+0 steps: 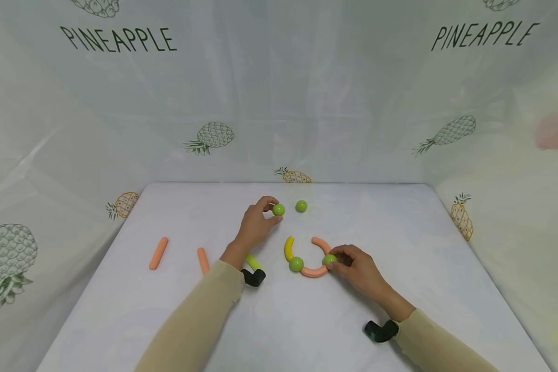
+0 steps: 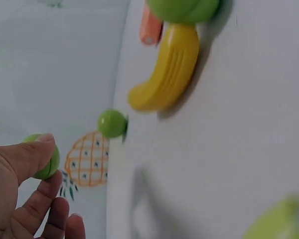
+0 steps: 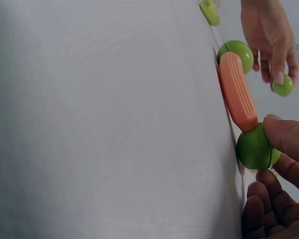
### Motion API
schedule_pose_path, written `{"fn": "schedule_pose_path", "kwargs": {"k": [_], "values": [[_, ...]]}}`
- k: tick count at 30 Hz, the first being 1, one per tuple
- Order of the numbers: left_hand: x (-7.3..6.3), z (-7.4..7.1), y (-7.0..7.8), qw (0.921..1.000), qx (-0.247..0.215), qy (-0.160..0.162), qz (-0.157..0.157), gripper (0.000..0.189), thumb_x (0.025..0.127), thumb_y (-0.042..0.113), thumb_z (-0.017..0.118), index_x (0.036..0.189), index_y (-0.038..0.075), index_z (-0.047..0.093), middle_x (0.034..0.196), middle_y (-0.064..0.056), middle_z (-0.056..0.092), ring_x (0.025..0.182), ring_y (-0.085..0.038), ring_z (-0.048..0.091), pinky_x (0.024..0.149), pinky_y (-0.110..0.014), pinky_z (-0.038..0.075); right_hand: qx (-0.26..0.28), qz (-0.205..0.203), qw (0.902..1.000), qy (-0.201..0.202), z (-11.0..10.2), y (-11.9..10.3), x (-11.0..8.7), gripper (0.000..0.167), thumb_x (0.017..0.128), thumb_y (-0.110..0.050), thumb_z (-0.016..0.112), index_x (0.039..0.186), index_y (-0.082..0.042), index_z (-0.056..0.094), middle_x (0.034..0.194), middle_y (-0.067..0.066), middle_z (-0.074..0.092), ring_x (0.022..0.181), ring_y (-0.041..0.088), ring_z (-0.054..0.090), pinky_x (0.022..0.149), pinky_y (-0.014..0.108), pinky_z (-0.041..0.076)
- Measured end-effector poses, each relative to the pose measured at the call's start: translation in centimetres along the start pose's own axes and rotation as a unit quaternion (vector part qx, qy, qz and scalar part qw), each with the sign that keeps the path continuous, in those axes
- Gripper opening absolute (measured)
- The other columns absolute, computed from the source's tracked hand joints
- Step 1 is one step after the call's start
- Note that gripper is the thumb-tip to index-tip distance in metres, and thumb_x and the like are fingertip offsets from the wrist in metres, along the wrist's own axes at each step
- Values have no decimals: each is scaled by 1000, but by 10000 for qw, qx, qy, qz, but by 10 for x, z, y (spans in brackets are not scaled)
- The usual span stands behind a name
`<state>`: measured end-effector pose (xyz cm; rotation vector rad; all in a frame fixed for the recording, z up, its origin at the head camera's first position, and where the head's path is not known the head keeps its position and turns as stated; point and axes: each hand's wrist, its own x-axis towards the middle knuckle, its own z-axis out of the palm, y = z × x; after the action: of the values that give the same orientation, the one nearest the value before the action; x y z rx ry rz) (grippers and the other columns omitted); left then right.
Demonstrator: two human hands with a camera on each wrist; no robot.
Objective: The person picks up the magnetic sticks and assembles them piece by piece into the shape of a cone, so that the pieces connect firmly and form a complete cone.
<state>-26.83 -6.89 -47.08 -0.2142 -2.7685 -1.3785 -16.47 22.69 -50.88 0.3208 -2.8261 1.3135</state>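
White sheeting (image 1: 279,103) printed with pineapples hangs behind and beside a pale table (image 1: 446,289). Left hand (image 1: 258,222) pinches one small green ball (image 1: 278,210) between thumb and fingertips, gap narrow, ball held up off the tabletop; a loose green ball (image 1: 301,206) sits near it on the right, toward the far edge. Right hand (image 1: 360,271) likewise narrow, thumb and finger gripping a seamed green ball (image 1: 329,260) at the right of a part ring. Ring, from upper left round: yellow banana (image 1: 288,248), lower end at a resting green ball (image 1: 296,264); then a lower orange curve (image 1: 314,272), running from that ball to the seamed one and touching both; an upper orange curve (image 1: 321,244) rises from beside the right fingers, contact with the ball unclear. Ring open at the top. Off left: an orange stick (image 1: 158,253), a second orange stick (image 1: 203,261) partly behind the left arm, and a yellow-green piece (image 1: 253,262) by the left wrist, also partly hidden.
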Motion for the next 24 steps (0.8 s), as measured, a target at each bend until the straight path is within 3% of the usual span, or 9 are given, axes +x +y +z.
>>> {"fn": "schedule_pose_path", "kwargs": {"k": [5,11,24], "values": [[-10,20,12,9996,-129,-220,-79,40,98,23,77,134,25,61,132,-3,69,132,-29,56,113,-53,46,73,-14,10000,14,-1,-1,0,28,92,-21,84,117,-13,74,102,0,67,88,14,59,76,24,51],[-16,39,15,9989,-218,-385,-138,38,99,23,76,134,26,60,132,-3,68,129,-28,56,110,-50,48,64,-38,10000,-6,0,-1,0,28,92,-20,84,117,-12,74,101,0,67,87,14,59,75,24,51],[-21,56,10,9984,-184,-524,-104,38,98,22,78,132,23,61,128,-7,70,124,-30,60,107,-50,49,51,96,9999,-53,-1,-1,1,29,92,-21,84,118,-12,74,103,1,68,89,15,59,76,24,51]]}}
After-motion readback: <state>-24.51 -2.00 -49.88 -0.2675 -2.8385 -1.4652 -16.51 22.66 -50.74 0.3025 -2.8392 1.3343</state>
